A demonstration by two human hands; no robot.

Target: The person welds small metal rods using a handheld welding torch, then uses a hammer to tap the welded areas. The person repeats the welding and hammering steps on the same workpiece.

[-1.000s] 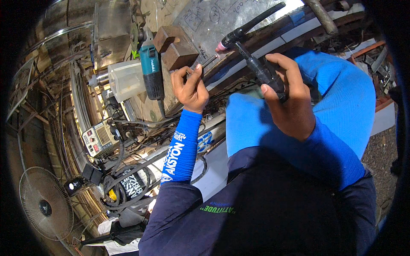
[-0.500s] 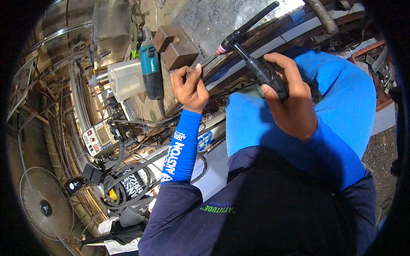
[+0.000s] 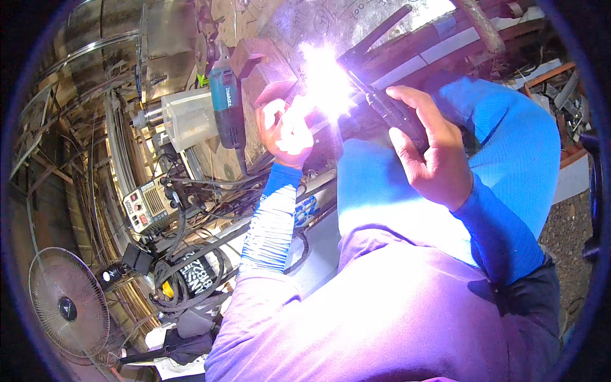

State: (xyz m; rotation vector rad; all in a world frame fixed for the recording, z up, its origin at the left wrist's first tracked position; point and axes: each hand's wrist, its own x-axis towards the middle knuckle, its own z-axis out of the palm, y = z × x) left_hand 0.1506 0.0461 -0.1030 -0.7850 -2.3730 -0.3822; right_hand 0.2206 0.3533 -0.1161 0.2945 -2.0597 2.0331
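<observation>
My right hand (image 3: pixel 436 156) is wrapped around the handle of a black TIG welding torch (image 3: pixel 386 107), its long back cap pointing up and away to the right. At the torch tip burns a blinding white-violet arc (image 3: pixel 326 79) that hides the nozzle and the spot being heated. Just left of the glare, my left hand (image 3: pixel 285 137) is closed in a pinch on a thin metal rod; light washes out its fingers and the rod itself. Brown metal blocks (image 3: pixel 249 56) stand beyond my left hand, and a teal and black angle grinder (image 3: pixel 225 105) lies to its left.
Left of the grinder sits a clear plastic container (image 3: pixel 191 118). A welding machine (image 3: pixel 151 205) with tangled cables and a fan (image 3: pixel 68 309) are farther left. A rod-like handle (image 3: pixel 480 27) crosses the bench at upper right. A bin of metal scraps (image 3: pixel 568 95) stands at far right.
The arc has lit at the torch tip, flooding my left hand, sleeve and shirt with violet-white light. Both hands stay nearly where they were; the torch has shifted slightly.
</observation>
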